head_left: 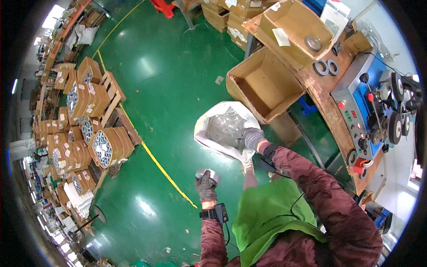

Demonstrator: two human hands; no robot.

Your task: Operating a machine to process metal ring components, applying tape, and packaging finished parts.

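Note:
My left hand [206, 188], in a dark grey glove, is closed around a silver-grey ring-shaped roll [214, 176] and holds it above the green floor. My right hand [253, 138], in a striped grey glove, reaches into the right side of an open white sack [206, 141]. Crumpled clear plastic pieces [225, 127] fill the sack. The right fingers are hidden among the plastic and the sack's edge, so their grip does not show.
An open cardboard box [266, 84] stands beyond the sack. Right of it, a wooden workbench [316, 95] carries another box [284, 26], loose rings [327, 67] and a blue-grey machine with rollers [362, 118]. Stacked cartons [111, 147] rest on pallets at left, beside a yellow floor line.

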